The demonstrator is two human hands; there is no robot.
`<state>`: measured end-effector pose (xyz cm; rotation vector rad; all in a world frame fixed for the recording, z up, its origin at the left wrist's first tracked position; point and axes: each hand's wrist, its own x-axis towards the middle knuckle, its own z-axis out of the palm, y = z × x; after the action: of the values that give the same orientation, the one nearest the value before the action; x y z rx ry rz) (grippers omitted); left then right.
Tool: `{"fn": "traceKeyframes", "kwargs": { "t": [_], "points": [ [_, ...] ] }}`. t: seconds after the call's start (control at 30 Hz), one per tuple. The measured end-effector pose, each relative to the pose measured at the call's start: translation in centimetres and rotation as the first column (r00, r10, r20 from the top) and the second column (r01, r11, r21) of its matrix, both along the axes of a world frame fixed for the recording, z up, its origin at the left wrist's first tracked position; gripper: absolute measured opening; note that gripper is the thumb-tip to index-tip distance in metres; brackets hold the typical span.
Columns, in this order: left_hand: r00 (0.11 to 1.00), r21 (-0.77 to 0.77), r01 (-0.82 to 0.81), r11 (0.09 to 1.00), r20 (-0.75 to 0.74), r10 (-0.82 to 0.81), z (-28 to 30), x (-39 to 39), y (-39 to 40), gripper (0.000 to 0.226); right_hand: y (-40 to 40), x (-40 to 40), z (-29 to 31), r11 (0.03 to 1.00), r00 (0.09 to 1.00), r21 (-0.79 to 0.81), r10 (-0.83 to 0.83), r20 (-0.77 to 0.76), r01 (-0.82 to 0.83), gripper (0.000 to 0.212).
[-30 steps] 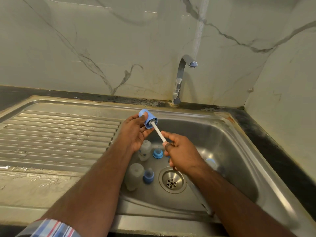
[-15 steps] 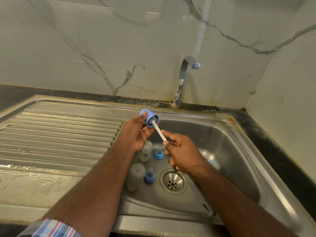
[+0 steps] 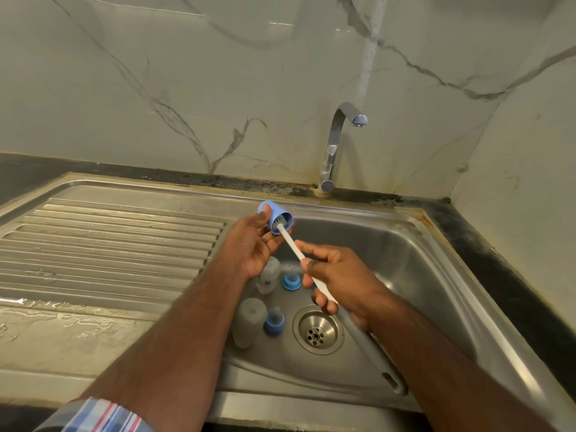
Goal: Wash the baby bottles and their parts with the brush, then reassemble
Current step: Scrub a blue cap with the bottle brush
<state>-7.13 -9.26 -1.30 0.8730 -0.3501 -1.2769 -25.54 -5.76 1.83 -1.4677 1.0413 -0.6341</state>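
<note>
My left hand (image 3: 249, 241) holds a blue bottle cap (image 3: 276, 218) above the left rim of the sink basin, its open end facing right. My right hand (image 3: 336, 279) grips the white handle of the bottle brush (image 3: 293, 244), whose bristle head sits inside the cap. Down in the basin lie two clear bottles (image 3: 268, 275) (image 3: 249, 321) and beside them two blue collars with teats (image 3: 291, 280) (image 3: 274, 321).
The steel sink basin (image 3: 420, 275) has a round drain (image 3: 318, 330) at its bottom. A ridged, wet draining board (image 3: 109, 244) stretches to the left. A chrome tap (image 3: 336, 145) stands behind the basin, with no water visible. Marble walls close the back and right.
Both hands keep their hold, with the brush head staying inside the cap; only a slight shift of the hands and view shows.
</note>
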Motion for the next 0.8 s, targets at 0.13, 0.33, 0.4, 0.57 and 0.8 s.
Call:
{"fn": "traceKeyframes", "kwargs": {
  "t": [0.13,0.33,0.4,0.57,0.8],
  "points": [
    [0.999,0.019,-0.030,0.999,0.024,0.030,0.00,0.16,-0.05,0.023,-0.53,-0.07,0.03,0.864,0.830,-0.458,-0.090,-0.550,-0.209,0.045],
    [1.000,0.007,-0.019,1.000,0.013,0.019,-0.03,0.02,-0.09,0.025,-0.10,0.34,0.15,0.987,0.988,-0.161,-0.045,-0.148,0.021,0.042],
    [1.000,0.010,-0.019,1.000,0.025,0.019,-0.15,0.09,-0.10,0.027,0.08,0.08,0.14,1.000,0.999,-0.024,-0.018,-0.037,0.017,0.042],
    [0.998,0.015,-0.060,0.998,0.021,0.060,0.05,0.28,-0.04,0.023,-0.70,-0.33,-0.36,0.829,0.814,-0.510,-0.124,-0.568,-0.230,0.045],
    [0.995,-0.023,-0.086,0.996,0.040,0.086,0.12,-0.21,0.19,0.027,-0.12,0.10,0.01,0.671,0.521,-0.604,-0.363,-0.773,-0.429,0.071]
  ]
}}
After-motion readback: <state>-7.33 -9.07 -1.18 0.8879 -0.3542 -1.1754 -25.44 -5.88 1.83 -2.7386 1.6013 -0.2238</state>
